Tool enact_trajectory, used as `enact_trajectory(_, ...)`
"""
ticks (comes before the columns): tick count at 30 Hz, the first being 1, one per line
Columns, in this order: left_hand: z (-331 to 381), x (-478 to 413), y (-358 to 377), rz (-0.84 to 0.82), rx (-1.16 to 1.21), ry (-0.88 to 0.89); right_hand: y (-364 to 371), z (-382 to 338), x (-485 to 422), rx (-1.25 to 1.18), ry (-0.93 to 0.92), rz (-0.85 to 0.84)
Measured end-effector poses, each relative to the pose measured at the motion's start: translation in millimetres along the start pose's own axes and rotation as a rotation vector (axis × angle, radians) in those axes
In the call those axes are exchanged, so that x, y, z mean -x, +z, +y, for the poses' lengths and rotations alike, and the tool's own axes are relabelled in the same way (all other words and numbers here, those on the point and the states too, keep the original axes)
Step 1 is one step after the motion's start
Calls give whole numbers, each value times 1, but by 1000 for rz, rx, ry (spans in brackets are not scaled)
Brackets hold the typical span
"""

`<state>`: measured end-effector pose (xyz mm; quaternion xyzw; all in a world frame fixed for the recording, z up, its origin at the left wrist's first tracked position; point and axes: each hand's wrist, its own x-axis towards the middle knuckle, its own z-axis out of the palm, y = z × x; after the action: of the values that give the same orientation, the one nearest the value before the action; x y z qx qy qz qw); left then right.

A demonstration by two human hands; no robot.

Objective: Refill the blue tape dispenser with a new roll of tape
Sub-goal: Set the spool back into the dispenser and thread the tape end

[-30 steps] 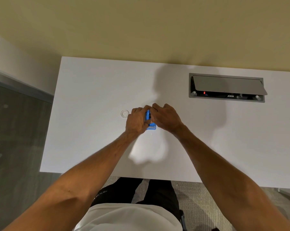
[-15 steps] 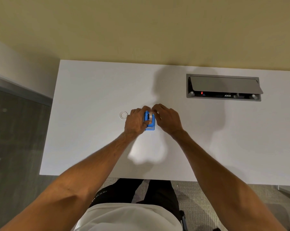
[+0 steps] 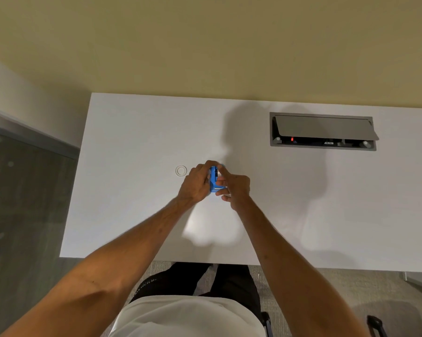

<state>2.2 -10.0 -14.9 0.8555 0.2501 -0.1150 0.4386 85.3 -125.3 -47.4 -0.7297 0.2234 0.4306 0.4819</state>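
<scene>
A small blue tape dispenser (image 3: 214, 180) stands between my two hands above the middle of the white desk (image 3: 132, 203). My left hand (image 3: 195, 183) wraps around its left side. My right hand (image 3: 234, 186) is closed against its right side, index finger stretched up over the top, where something pale shows; I cannot tell what it is. Most of the dispenser's body is hidden by my fingers. A clear ring-shaped tape roll (image 3: 181, 170) lies flat on the desk just left of my left hand, apart from it.
A grey recessed cable box (image 3: 322, 131) with its lid tilted open and a red light sits in the desk at the back right. A beige wall runs behind the desk. The desk's left edge borders a grey floor; my legs are at the front edge.
My right hand has shifted closer onto the dispenser, its index finger now reaching over the top. My left hand keeps its hold. The clear roll has not moved.
</scene>
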Motion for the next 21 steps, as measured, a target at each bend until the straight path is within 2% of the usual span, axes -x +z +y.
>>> enact_trajectory(9, 0, 2, -1, -16, 8, 2, 9, 4, 5, -317, 151, 25)
enact_trajectory(16, -4, 3, 0, -49, 23, -54, 10, 4, 10, -312, 154, 36)
enact_trajectory(21, -22, 0, 10, -130, -139, 3, 13, 6, 10, -304, 188, 59)
